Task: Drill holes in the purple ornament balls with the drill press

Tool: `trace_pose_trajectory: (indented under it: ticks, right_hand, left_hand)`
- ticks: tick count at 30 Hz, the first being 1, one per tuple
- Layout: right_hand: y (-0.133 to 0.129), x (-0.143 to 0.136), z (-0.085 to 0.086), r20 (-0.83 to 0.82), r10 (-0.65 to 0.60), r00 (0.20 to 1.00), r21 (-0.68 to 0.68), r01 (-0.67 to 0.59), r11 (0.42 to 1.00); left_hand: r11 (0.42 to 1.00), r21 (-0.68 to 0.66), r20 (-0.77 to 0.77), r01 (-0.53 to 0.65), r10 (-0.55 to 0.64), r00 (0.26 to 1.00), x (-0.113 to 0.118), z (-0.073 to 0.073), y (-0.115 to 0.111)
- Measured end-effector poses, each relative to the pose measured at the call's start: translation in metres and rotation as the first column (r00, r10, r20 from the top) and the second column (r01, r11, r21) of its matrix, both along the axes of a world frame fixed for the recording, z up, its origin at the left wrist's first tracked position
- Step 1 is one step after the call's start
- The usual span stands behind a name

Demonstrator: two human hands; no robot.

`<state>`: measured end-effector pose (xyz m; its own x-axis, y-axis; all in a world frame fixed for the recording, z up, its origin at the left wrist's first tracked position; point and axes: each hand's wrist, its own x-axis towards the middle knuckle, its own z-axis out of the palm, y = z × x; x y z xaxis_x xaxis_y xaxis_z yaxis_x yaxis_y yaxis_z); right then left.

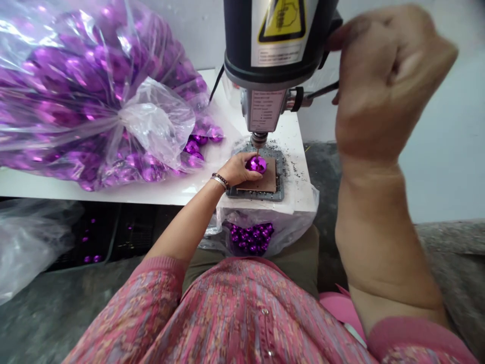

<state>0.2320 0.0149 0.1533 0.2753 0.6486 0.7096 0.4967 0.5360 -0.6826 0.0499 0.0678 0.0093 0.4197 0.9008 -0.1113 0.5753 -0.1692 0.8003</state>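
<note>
Squeezing the purple ball (256,165) under the drill (276,76) are the left hand's (239,170) fingers; the right hand's (379,86) fingers curl around the handle (323,90).

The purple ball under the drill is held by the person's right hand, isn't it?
No, it's the left hand that holds the purple ball under the drill, as the head view shows. The right hand is raised beside the drill.

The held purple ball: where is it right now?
In the head view, just right of centre: the purple ball is held by the left hand over the brown board, directly beneath the drill chuck.
</note>
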Motion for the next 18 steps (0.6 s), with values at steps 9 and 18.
trace_pose_trajectory:
  ticks: [9, 18]
  right_hand:
    - [-0.018, -0.002, -0.065, 0.130, -0.183, 0.975, 0.259, 0.145, 0.955]
    - [-0.016, -0.007, -0.087, 0.058, -0.244, 0.968, 0.227, 0.225, 0.947]
  left_hand:
    - [0.997, 0.066, -0.013, 0.029, -0.028, 1.000, -0.002, -0.012, 0.002]
    - [0.997, 0.074, -0.022, 0.038, -0.037, 0.999, -0.001, -0.013, -0.001]
